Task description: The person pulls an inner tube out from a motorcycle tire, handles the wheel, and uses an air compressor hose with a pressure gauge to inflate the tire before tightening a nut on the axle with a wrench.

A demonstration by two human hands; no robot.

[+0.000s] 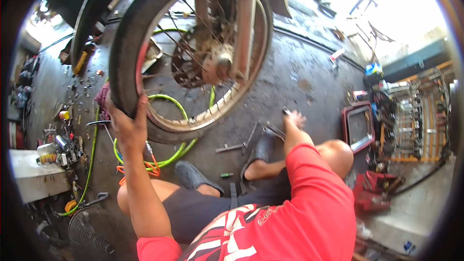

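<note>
A spoked motorcycle front wheel (123, 63) hangs in its fork (245, 34), with a brake disc (186, 63) beside the hub. My left hand (128, 125) is closed round the tyre's lower left side, thumb toward the rim. Over the dark floor, my right hand (296, 117) is stretched forward, its fingers apart and slightly blurred. By its thumb side shows a small dark thing (286, 112); whether the hand touches it I cannot tell. Long metal hand tools (229, 148) lie on the floor between the wheel and my feet.
A green hose (181, 150) loops beneath the wheel. Right of me are a red-rimmed tray (358, 123) and a rack of tools (420, 121). A black fan (92, 232) stands at lower left; small parts litter the floor (72, 92) on the left.
</note>
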